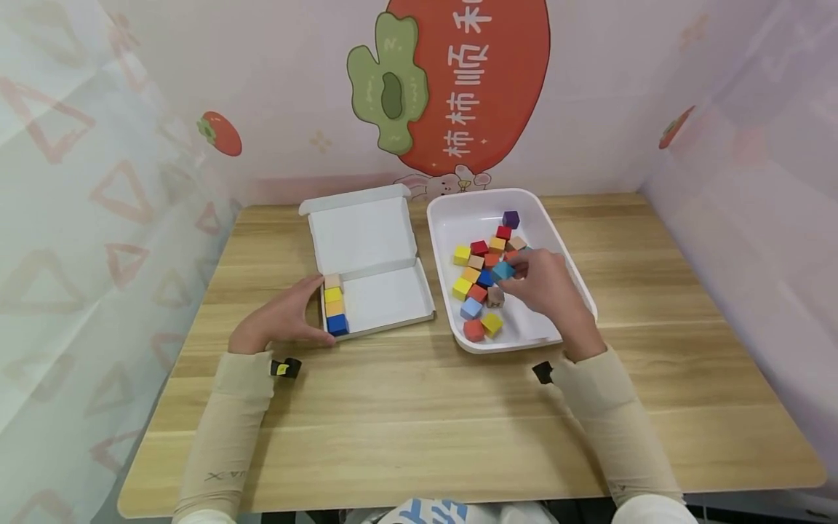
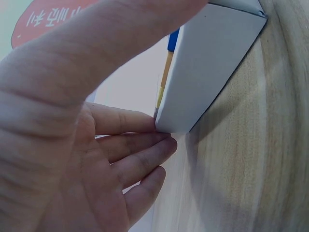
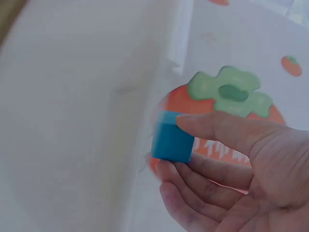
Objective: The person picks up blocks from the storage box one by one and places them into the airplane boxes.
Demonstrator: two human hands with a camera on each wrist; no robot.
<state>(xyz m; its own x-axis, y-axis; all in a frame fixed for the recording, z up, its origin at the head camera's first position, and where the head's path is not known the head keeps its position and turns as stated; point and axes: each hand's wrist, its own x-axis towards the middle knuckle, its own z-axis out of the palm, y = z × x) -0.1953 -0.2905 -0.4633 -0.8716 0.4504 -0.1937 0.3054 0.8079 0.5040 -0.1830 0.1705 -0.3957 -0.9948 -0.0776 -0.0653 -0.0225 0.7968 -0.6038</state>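
Observation:
A teal wooden cube [image 3: 173, 140] is pinched between the thumb and fingers of my right hand [image 1: 540, 287], above the white tray [image 1: 576, 280]. Below it lie loose cubes in several colours, such as a purple cube [image 1: 511, 219] and a yellow cube [image 1: 492, 324]. My left hand [image 1: 288, 314] holds the left side of an open white cardboard box [image 1: 386, 298], its thumb at the front corner and its fingertips [image 2: 166, 144] farther back. Along that inner wall stands a row: a blue cube [image 1: 337, 324], an orange cube, a yellow cube and a plain wood cube [image 1: 332, 281].
The box's raised lid [image 1: 363, 233] leans back toward the printed wall [image 1: 294, 94]. Box and tray stand side by side on a wooden table [image 1: 406, 429], with a narrow gap between them. The table's front edge runs close to the person's body.

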